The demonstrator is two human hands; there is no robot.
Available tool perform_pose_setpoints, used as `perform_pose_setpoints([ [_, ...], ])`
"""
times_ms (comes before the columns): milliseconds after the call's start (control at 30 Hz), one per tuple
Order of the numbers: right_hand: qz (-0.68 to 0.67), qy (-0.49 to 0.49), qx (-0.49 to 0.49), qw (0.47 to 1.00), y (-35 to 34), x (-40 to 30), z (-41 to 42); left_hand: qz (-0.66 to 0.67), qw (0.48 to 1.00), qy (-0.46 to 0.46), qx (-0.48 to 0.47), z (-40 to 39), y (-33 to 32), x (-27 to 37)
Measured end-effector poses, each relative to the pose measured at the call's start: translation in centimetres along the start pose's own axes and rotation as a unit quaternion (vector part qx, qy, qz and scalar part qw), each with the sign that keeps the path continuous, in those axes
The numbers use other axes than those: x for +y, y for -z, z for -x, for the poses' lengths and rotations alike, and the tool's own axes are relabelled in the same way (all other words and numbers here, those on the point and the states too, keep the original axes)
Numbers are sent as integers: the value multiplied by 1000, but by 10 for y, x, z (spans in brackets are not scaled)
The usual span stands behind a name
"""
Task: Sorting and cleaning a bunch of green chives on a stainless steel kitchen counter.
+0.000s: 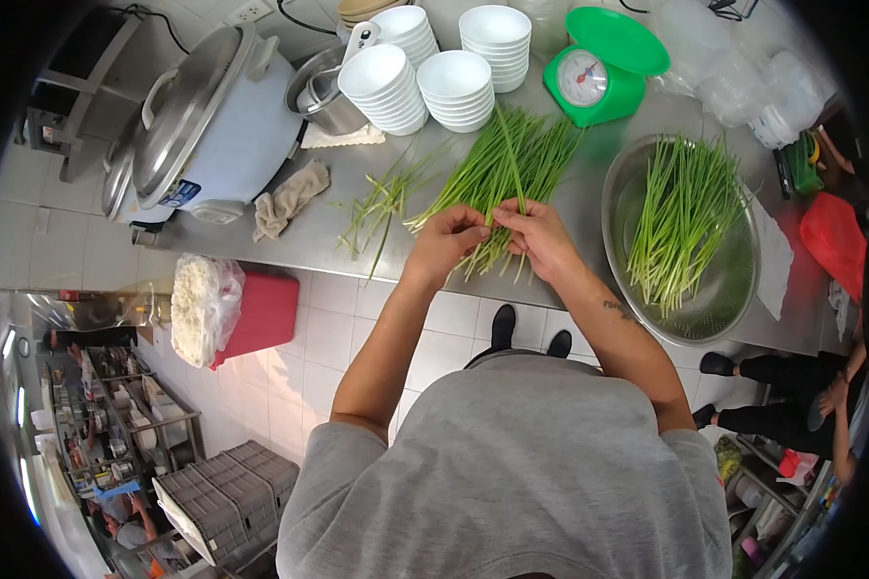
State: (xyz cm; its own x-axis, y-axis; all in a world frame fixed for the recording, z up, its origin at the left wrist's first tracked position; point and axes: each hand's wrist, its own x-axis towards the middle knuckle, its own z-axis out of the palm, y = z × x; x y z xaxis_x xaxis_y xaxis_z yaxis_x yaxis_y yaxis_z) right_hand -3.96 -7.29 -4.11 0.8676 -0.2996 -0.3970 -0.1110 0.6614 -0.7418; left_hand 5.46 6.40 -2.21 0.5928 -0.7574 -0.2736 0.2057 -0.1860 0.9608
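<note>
My left hand point(450, 237) and my right hand point(539, 235) meet over a loose heap of thin green scallions or chives point(471, 166) on the steel counter point(311, 224). A green stalk point(510, 152) rises from between the fingers of my right hand, lying above the heap. My left thumb and forefinger pinch at its pale lower end, which the fingers partly hide. To the left lies a small scatter of trimmed stalk pieces point(384, 192). On the right, an oval perforated steel colander point(615, 246) holds a bundle of long green stalks point(684, 224).
Stacked white bowls point(455, 76) and a green dial scale point(605, 79) stand behind the heap. A large rice cooker point(224, 123) and a crumpled cloth point(290, 199) are at left. Below sits a red bin point(264, 311). Another person's legs point(782, 405) are at right.
</note>
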Motion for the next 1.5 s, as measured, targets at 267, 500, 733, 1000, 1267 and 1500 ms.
perform_pose_setpoints([
  [267, 78, 2, -39, 996, 5, -1, 13, 81, 993, 34, 74, -7, -1, -8],
  [500, 143, -52, 57, 987, 31, 3, 33, 54, 980, -58, 185, -15, 28, 23],
  [733, 46, 57, 47, 996, 7, -11, 21, -275, 945, -151, 91, -6, -44, -8],
  [1000, -18, 92, 82, 992, 21, -15, 12, -273, 953, -122, -43, 21, -30, -4],
  [1267, 25, 108, 102, 989, 17, 0, 11, -581, 740, -160, 299, -5, 49, 4],
  [1500, -61, 30, 5, 998, 12, 4, 12, -600, 759, -160, 197, -40, 37, -9],
])
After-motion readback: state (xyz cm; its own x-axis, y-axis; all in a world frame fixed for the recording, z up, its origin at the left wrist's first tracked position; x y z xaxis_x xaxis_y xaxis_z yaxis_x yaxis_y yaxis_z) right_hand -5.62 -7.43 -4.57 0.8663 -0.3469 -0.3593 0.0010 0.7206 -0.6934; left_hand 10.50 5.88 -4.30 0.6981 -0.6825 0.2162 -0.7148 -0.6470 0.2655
